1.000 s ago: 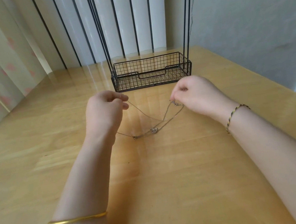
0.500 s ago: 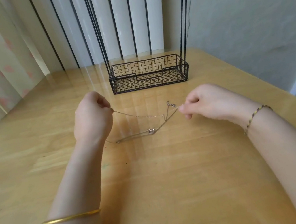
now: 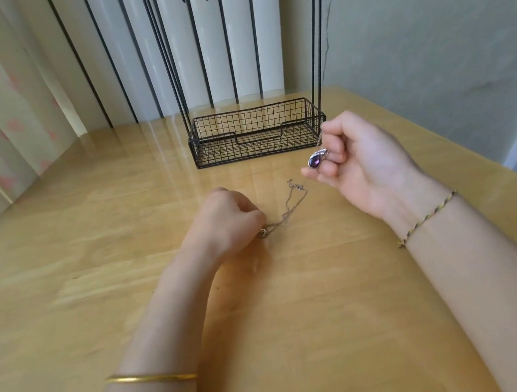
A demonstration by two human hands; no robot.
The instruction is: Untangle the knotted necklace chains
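Note:
A thin silver chain (image 3: 289, 206) lies on the wooden table (image 3: 91, 254), its clasp end at the far right. My left hand (image 3: 224, 224) rests on the table with curled fingers pinching the chain's near end, where a small ring-like pendant (image 3: 262, 233) shows. My right hand (image 3: 359, 160) is raised beside the basket, fingers curled round a second necklace. A purple teardrop pendant (image 3: 315, 161) hangs from those fingers. Most of that second chain is hidden in the fist.
A black wire basket (image 3: 256, 135) on tall wire uprights stands at the table's far edge. A grey wall runs along the right. Curtains hang at the left and behind. I wear a gold bangle (image 3: 150, 378) and a braided bracelet (image 3: 428, 219).
My right hand has lifted up and right, now holding a separate necklace with a purple pendant. My left hand has moved right and down onto the other chain on the table.

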